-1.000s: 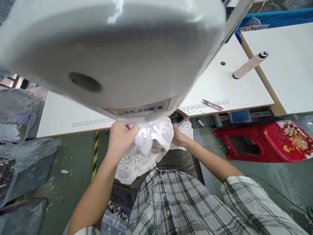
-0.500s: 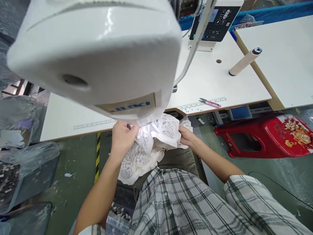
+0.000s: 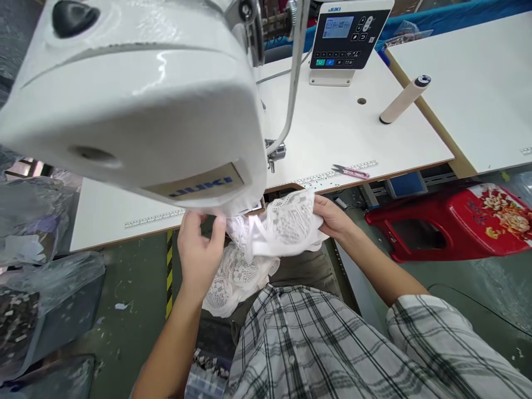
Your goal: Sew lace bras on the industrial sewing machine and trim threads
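Note:
A white lace bra [image 3: 288, 221] is stretched out below the sewing machine head [image 3: 166, 127]. My right hand [image 3: 332, 217] grips its right end between thumb and fingers. At the bra's left side is my left hand [image 3: 199, 244], thumb apart from the curled fingers, with a gap between them; some fingertips are hidden under the machine head. No cloth shows in that gap. More white lace [image 3: 236, 277] lies bunched on my lap, below the bra.
The machine stands on a white table [image 3: 344, 133] with printed rulers along its front edge. Pink-handled thread snips [image 3: 351, 171], a thread cone [image 3: 405, 100] and a control panel [image 3: 349, 36] are to the right. A red stool [image 3: 449, 221] stands beyond. Plastic-covered bins [image 3: 62, 299] are at left.
My left thumb has parted from the fingers, and that hand has moved slightly left. My right hand has raised and spread the bra's right end. The view has shifted, showing more of the panel.

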A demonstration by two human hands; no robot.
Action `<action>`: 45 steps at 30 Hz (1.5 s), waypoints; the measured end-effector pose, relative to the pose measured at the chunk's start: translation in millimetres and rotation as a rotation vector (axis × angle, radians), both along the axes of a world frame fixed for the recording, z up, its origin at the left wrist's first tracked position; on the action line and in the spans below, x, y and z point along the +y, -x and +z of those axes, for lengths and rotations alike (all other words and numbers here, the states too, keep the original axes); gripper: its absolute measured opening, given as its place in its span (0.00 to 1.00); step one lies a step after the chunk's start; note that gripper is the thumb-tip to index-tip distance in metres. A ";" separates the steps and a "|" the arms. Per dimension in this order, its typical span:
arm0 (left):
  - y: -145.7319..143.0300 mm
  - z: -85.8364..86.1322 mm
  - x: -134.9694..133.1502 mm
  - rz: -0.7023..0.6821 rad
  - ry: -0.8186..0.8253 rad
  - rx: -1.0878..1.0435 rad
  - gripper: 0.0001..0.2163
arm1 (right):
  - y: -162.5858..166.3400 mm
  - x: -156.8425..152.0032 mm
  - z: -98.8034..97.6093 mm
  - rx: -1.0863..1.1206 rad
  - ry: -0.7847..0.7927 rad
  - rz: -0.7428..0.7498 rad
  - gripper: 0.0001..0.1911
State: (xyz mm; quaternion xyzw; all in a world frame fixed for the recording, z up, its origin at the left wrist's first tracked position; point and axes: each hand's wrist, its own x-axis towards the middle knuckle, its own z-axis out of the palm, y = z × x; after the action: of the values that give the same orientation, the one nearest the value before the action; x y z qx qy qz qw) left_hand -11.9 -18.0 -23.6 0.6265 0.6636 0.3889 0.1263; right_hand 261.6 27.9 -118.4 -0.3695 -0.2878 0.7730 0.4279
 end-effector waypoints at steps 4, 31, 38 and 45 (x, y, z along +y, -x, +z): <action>-31.7 13.8 -34.6 -0.394 -0.268 0.151 0.15 | 13.9 -16.4 47.1 -0.068 -0.425 0.516 0.10; -13.9 -0.3 21.7 0.011 0.307 -0.258 0.13 | 65.6 22.7 80.0 -0.687 -0.484 0.346 0.35; -5.0 -10.1 10.4 0.039 0.297 -0.193 0.09 | 62.1 19.4 63.8 -0.673 -0.505 0.334 0.32; 2.5 -71.2 -35.1 0.024 -0.009 -0.249 0.20 | 54.6 10.1 49.4 -0.643 -0.505 0.276 0.34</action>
State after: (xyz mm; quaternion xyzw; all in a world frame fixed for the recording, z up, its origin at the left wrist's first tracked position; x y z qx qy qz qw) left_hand -14.4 -53.1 -94.8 0.5661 0.6485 0.4680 0.2001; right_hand 207.0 38.0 -68.9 -0.4335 -0.6334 0.5736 0.2861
